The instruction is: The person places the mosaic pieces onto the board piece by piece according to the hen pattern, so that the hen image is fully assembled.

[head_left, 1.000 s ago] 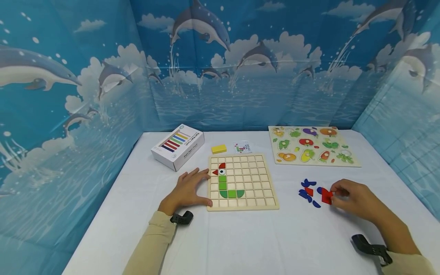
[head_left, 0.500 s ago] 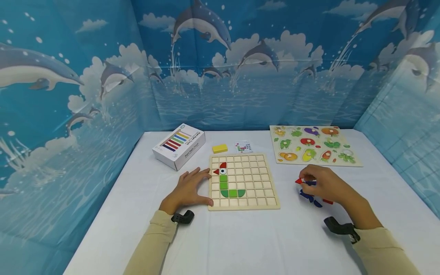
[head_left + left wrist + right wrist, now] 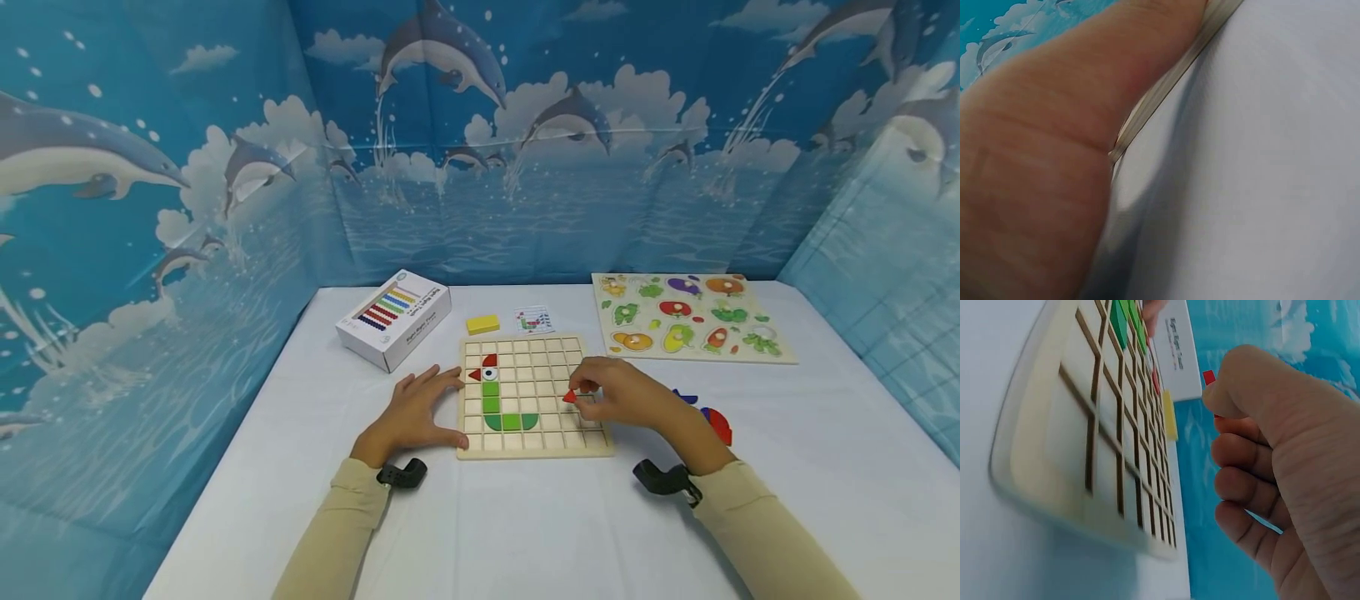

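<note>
The right hand is pinching a small red triangular wooden piece between thumb and fingertips, holding it just above the right part of the square wooden grid board. The left hand, fingers spread flat and relaxed, is pressing against the board's left edge on the white tabletop.

A: Your right hand pinches a small red triangular tile above the right part of the square wooden grid board.

B: Your left hand rests flat against that board's left edge. On the grid: a red-headed figure with a green tile body.

A: Beside your right wrist, loose blue and red tiles lie on the white table. Behind: a wooden vegetable peg puzzle, a white box, a yellow block.
</note>
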The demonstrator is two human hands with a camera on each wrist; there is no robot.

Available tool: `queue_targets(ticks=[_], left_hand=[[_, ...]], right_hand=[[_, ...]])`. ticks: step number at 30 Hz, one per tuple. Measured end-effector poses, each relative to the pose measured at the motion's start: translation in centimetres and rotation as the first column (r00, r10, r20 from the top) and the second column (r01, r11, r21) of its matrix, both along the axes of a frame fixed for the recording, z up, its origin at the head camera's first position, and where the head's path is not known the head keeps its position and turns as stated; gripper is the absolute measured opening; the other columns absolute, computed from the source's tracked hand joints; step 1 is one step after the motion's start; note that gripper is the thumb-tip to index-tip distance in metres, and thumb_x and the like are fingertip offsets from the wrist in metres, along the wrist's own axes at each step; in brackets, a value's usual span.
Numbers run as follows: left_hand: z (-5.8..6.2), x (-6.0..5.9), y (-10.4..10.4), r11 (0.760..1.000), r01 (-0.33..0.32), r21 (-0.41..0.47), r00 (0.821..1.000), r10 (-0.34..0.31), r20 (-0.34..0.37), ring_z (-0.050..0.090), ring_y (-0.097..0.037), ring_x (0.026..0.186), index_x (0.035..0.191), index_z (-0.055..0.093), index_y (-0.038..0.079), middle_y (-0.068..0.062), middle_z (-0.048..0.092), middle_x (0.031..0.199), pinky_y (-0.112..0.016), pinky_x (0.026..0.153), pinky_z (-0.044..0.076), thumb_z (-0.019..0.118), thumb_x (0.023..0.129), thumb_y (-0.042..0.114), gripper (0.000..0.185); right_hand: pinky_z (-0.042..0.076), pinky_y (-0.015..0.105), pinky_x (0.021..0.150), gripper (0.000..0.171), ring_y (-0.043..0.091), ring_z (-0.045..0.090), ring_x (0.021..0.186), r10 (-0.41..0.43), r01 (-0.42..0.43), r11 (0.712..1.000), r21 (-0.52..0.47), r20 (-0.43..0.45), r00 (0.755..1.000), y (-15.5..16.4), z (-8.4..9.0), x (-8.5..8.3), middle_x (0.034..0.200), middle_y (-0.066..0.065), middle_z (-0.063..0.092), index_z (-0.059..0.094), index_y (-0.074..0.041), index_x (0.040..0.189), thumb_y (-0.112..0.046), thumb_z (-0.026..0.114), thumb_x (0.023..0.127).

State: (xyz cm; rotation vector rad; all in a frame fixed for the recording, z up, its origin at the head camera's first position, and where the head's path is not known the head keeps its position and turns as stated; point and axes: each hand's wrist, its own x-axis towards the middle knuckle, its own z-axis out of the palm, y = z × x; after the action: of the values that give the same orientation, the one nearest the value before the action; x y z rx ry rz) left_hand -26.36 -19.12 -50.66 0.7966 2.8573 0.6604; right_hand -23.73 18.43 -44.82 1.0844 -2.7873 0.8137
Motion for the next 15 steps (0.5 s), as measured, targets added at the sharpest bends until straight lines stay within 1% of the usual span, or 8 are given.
queue_targets(ticks=[3, 8, 15], left_hand=[[0.1, 0.0, 0.0, 1.000, 0.003, 0.005, 1.000, -0.003, -0.002, 0.014, -0.024, 0.153, 0.143, 0.051, 0.028, 0.009, 0.031, 0.163, -0.053, 0.120, 0.007, 0.077, 0.063, 0.081, 0.099], [0.1, 0.1, -0.1, 1.000, -0.003, 0.008, 1.000, 0.003, -0.003, 0.014, -0.024, 0.153, 0.143, 0.052, 0.029, 0.009, 0.031, 0.163, -0.053, 0.119, 0.008, 0.078, 0.063, 0.080, 0.099], [0.1, 0.0, -0.1, 1.000, 0.001, 0.005, 1.000, -0.001, 0.004, 0.013, -0.024, 0.153, 0.143, 0.051, 0.029, 0.009, 0.031, 0.163, -0.054, 0.120, 0.007, 0.077, 0.063, 0.080, 0.098]], right_hand=[[0.054, 0.030, 0.072, 0.018, 0.016, 0.056, 0.082, 0.027, -0.027, 1.000, 0.010, 0.014, 1.000, -1.7, -0.1, -0.2, 0.089, -0.004, 0.061, 0.069, -0.017, 0.097, -0.012, 0.077, 0.082], [0.051, 0.025, 0.070, 0.018, 0.010, 0.053, 0.081, 0.075, -0.077, 0.996, 0.042, 0.041, 0.996, -4.5, -0.7, -0.1, 0.086, -0.008, 0.057, 0.070, -0.019, 0.097, -0.015, 0.080, 0.083], [0.048, 0.025, 0.067, 0.013, 0.007, 0.053, 0.079, 0.137, -0.145, 0.986, 0.084, 0.089, 0.987, -7.1, -1.7, 0.6, 0.084, -0.009, 0.057, 0.071, -0.022, 0.095, -0.017, 0.076, 0.084]])
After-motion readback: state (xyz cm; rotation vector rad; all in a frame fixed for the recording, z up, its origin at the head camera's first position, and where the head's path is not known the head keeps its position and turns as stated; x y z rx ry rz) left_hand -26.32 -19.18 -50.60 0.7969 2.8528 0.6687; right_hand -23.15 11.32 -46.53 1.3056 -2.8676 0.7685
